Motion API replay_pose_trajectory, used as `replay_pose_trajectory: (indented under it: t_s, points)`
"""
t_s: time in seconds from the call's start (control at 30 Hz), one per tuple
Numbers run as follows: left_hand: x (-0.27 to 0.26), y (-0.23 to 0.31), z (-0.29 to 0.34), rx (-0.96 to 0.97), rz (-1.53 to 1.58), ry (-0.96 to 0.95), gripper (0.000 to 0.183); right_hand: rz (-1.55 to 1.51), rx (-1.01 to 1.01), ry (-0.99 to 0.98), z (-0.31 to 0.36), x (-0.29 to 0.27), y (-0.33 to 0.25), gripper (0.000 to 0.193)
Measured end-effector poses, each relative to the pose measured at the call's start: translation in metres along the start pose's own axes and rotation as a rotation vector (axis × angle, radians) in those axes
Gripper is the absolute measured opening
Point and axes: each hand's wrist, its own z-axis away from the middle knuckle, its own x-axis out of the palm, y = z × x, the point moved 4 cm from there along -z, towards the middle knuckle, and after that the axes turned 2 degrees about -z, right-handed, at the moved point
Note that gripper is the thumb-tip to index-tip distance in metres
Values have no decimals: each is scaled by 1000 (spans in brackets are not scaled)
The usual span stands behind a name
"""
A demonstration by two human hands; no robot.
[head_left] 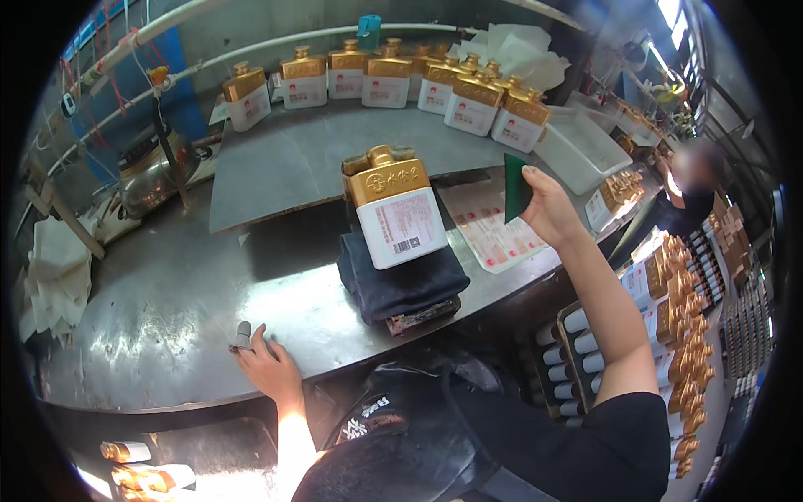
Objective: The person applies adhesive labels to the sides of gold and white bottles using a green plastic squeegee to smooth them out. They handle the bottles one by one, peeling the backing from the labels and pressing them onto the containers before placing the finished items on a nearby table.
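A flat white bottle (pixel 401 219) with an embossed gold shoulder and cap rests on a folded dark cloth (pixel 410 283), which covers a low stand on the metal bench. Printed film or a label covers its upper face. Raised to the right of it, my right hand (pixel 550 207) pinches a flat dark-green scraper (pixel 515 191), held apart from the bottle. My left hand (pixel 272 366) lies at the bench's front edge, fingers spread, holding nothing. A grey cover sits on one of its fingertips. Right of the cloth lies a sheet of printed labels (pixel 504 240).
Several similar bottles (pixel 387 82) stand along the back of a grey board (pixel 284 171). A white plastic bin (pixel 583 155) is at back right. More bottles fill racks (pixel 669 326) by my right arm; a co-worker (pixel 682 197) is beyond. White cloths (pixel 58 272) hang at left.
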Motion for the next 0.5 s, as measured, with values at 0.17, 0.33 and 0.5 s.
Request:
replay_pose_trajectory:
  t_s: [0.17,0.33,0.5]
  points:
    - [5,-2,3,-22,34,39,31,-49,144,-16,8,9,-9,31]
    - [7,3,-2,-31,36,-5,27,137,279,-105,20,-2,-17,34]
    - [6,3,-3,-123,33,-36,25,648,-20,-296,8,41,15,29]
